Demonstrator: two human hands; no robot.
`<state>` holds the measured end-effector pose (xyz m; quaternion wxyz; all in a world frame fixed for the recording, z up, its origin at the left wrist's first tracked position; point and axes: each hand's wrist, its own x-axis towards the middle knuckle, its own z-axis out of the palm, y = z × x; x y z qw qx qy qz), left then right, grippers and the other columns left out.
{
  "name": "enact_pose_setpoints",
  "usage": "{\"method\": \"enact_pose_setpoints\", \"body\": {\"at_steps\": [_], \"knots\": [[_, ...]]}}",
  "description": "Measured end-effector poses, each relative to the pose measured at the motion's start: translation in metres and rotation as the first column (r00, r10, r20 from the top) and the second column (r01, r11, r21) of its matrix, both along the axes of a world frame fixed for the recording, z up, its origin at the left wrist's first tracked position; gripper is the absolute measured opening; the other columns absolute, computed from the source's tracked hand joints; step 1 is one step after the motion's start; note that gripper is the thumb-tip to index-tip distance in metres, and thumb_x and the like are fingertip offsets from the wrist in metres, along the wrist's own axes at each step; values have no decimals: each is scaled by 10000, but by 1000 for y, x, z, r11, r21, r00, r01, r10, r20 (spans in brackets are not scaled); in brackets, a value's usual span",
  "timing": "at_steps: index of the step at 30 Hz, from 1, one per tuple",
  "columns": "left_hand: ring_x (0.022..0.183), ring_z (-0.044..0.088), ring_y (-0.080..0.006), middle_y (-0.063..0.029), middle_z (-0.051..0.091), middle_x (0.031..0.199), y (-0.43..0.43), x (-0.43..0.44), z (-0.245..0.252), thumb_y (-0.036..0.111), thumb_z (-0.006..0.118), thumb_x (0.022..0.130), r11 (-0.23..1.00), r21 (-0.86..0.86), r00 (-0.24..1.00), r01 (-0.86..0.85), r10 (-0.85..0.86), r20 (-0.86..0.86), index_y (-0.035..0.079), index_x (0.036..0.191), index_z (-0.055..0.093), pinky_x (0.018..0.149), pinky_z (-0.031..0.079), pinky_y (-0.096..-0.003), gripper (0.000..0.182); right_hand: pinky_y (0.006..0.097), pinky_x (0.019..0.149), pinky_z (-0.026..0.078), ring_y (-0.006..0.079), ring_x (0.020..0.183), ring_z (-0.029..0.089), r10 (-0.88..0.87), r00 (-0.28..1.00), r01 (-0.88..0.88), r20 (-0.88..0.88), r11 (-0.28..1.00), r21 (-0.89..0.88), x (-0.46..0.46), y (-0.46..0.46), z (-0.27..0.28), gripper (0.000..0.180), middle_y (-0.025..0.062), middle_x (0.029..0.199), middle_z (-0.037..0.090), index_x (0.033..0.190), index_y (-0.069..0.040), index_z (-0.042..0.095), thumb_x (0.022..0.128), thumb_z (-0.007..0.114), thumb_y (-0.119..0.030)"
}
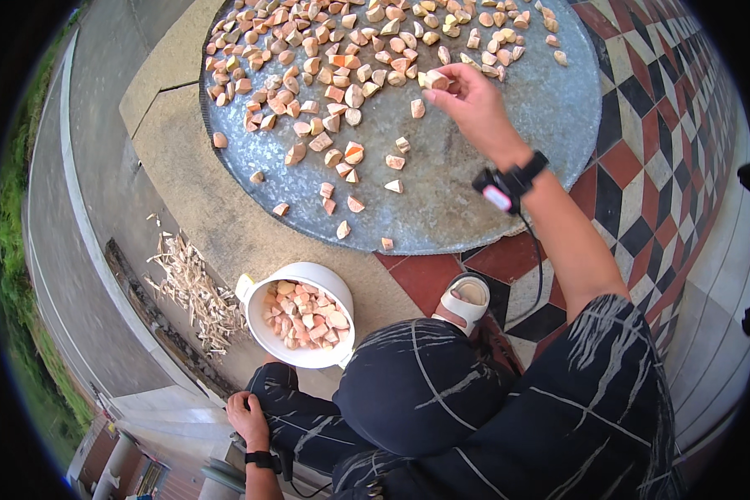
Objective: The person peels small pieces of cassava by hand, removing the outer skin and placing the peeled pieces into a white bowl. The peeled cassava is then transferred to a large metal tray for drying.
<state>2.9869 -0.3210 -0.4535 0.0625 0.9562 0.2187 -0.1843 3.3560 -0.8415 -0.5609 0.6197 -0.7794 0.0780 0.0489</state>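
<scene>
My right hand pinches a chunk of cut root vegetable, perhaps sweet potato, between thumb and fingers over a round galvanized metal sheet. Just below my fingertips a single chunk lies on the metal. Many more pale orange chunks are spread across the sheet's far and left parts, with a few stragglers near the close edge. My left hand rests on my bent knee and holds nothing; its fingers curl partly out of sight. Between my left knee and the sheet stands a white bucket partly filled with similar chunks.
Dry, pale plant scraps lie in a heap left of the bucket. Under the sheet, a concrete slab meets patterned floor tiles. My sandalled foot is close to the sheet's near rim. A cable hangs from my right wrist.
</scene>
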Motion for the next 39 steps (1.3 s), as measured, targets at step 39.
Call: {"method": "enact_pose_setpoints", "body": {"at_steps": [39], "knots": [[862, 550, -328, -128, 585, 847, 23, -3, -4, 136, 572, 818, 1000, -19, 1000, 17, -17, -2, 32, 795, 597, 802, 429, -425, 109, 285, 709, 496, 159, 841, 578, 200, 702, -105, 684, 978, -178, -90, 43, 127, 408, 113, 989, 571, 959, -67, 498, 685, 773, 62]]}}
